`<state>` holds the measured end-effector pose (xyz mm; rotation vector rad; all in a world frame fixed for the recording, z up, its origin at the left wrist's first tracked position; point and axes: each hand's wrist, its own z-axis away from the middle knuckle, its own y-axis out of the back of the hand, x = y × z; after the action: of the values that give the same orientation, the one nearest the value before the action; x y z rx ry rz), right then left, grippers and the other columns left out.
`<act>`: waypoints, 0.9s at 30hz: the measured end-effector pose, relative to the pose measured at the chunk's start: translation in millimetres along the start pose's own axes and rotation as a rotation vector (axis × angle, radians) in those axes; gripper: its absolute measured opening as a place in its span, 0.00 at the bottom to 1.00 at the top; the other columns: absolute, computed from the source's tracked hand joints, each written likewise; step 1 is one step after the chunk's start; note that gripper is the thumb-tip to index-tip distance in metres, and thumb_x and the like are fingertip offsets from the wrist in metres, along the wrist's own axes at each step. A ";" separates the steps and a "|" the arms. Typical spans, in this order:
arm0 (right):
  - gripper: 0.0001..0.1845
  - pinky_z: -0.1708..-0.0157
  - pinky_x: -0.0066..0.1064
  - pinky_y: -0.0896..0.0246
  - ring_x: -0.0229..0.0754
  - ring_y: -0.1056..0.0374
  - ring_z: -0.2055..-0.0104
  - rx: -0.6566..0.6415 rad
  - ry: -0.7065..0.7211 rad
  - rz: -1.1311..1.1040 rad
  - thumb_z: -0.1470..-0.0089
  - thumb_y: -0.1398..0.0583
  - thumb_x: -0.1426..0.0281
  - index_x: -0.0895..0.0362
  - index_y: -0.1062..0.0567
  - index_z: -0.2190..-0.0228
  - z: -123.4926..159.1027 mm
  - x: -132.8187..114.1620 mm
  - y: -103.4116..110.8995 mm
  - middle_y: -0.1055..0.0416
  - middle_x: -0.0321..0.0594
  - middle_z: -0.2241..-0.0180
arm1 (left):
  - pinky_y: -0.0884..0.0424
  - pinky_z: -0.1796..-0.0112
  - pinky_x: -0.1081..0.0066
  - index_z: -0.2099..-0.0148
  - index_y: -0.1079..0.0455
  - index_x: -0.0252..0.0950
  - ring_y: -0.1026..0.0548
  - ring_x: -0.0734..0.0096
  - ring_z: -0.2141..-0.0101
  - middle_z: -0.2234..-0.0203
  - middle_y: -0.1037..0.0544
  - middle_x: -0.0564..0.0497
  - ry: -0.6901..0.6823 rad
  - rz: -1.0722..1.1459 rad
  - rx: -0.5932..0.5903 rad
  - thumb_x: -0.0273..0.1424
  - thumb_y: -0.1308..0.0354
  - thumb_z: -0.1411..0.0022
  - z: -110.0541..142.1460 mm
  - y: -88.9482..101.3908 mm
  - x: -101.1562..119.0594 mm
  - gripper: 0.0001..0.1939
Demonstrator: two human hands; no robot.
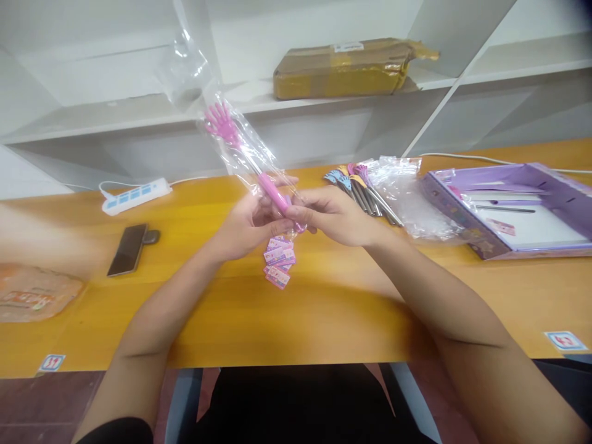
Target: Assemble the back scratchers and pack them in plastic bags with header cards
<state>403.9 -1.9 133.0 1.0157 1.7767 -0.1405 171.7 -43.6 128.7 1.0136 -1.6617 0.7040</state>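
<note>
A pink hand-shaped scratcher [254, 163] with a silvery rod, inside a clear plastic bag [261, 147], slants up from the left hand [245, 221], which cradles its handle end, and the right hand [340, 214], which pinches that end, apparently for steadiness. Small pink-and-purple printed cards [280, 259] lie beneath both; a multicoloured scratcher bundle [361, 190] lies beyond the right hand, seemingly for easy reach.

1. One left hand [243, 225], one right hand [335, 216].
2. One pink scratcher [274, 191]; several bunched scratchers [364, 192], too overlapped to count.
3. Several piled cards [280, 256], exact number unclear; one loose card [501, 227].
4. One phone [127, 250], one power strip [136, 196], one parcel [340, 73], one tray [499, 175].
5. Two table labels [565, 340].
</note>
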 end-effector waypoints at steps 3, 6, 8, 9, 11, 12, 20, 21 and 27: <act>0.29 0.69 0.25 0.43 0.29 0.37 0.70 0.007 0.017 0.009 0.19 0.37 0.49 0.58 0.24 0.67 0.7 0.4 0.1 0.29 0.32 0.71 | 0.13 0.49 0.63 0.29 0.26 0.42 0.10 0.55 0.50 0.47 0.13 0.44 0.023 0.001 -0.006 0.40 0.15 0.35 -0.6 1.0 1.9 0.38; 0.29 0.70 0.24 0.42 0.29 0.37 0.71 0.007 0.020 -0.007 0.18 0.38 0.50 0.58 0.24 0.67 1.7 1.5 0.1 0.30 0.31 0.72 | 0.12 0.50 0.64 0.31 0.25 0.41 0.09 0.54 0.50 0.45 0.13 0.43 0.018 0.003 -0.009 0.39 0.15 0.36 -0.9 3.5 4.9 0.37; 0.29 0.70 0.23 0.39 0.29 0.35 0.72 -0.006 0.018 -0.037 0.18 0.39 0.50 0.58 0.24 0.67 2.4 2.7 0.2 0.29 0.32 0.72 | 0.12 0.50 0.64 0.32 0.24 0.41 0.09 0.54 0.50 0.48 0.12 0.43 0.019 0.001 -0.029 0.39 0.16 0.33 -0.4 5.9 6.6 0.34; 0.29 0.70 0.23 0.38 0.29 0.34 0.72 -0.014 0.017 -0.052 0.18 0.39 0.49 0.58 0.23 0.66 2.8 3.4 0.3 0.28 0.32 0.72 | 0.12 0.50 0.64 0.33 0.24 0.41 0.09 0.54 0.49 0.49 0.12 0.43 0.019 0.002 -0.042 0.39 0.17 0.33 -0.1 7.2 7.2 0.32; 0.30 0.70 0.22 0.37 0.29 0.33 0.73 -0.022 0.013 -0.081 0.19 0.38 0.48 0.58 0.24 0.66 3.6 5.1 0.6 0.28 0.32 0.72 | 0.12 0.50 0.64 0.34 0.23 0.41 0.09 0.55 0.49 0.51 0.11 0.44 0.013 0.012 -0.060 0.38 0.17 0.33 0.8 9.7 8.2 0.31; 0.30 0.70 0.22 0.36 0.29 0.33 0.73 -0.025 0.007 -0.090 0.19 0.38 0.47 0.58 0.24 0.66 3.9 5.9 0.8 0.29 0.32 0.72 | 0.12 0.50 0.64 0.34 0.22 0.41 0.09 0.56 0.49 0.50 0.11 0.44 0.012 0.016 -0.061 0.37 0.16 0.33 1.2 10.9 8.6 0.30; 0.29 0.69 0.24 0.39 0.30 0.36 0.72 -0.019 0.015 -0.086 0.17 0.41 0.47 0.57 0.25 0.65 1.1 11.4 1.0 0.30 0.32 0.72 | 0.16 0.61 0.67 0.40 0.20 0.40 0.14 0.63 0.62 0.60 0.14 0.47 0.044 -0.012 -0.024 0.42 0.14 0.37 -0.3 23.7 0.5 0.30; 0.30 0.70 0.24 0.42 0.30 0.39 0.72 -0.008 0.014 -0.065 0.18 0.40 0.47 0.57 0.26 0.65 0.3 12.3 0.2 0.31 0.31 0.72 | 0.19 0.65 0.69 0.43 0.19 0.39 0.17 0.67 0.67 0.64 0.16 0.48 0.036 -0.024 0.009 0.45 0.15 0.36 -1.9 25.3 -1.1 0.27; 0.28 0.65 0.27 0.43 0.32 0.37 0.68 -0.132 -0.117 0.164 0.18 0.41 0.51 0.58 0.24 0.65 -1.2 19.5 -8.1 0.30 0.32 0.70 | 0.33 0.74 0.73 0.56 0.18 0.40 0.30 0.74 0.74 0.72 0.25 0.53 -0.040 -0.061 0.481 0.59 0.18 0.40 -16.4 38.0 3.0 0.29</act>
<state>395.5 4.5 114.8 1.0314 1.5694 0.0195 145.4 -12.8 137.5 1.4148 -1.5187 1.0786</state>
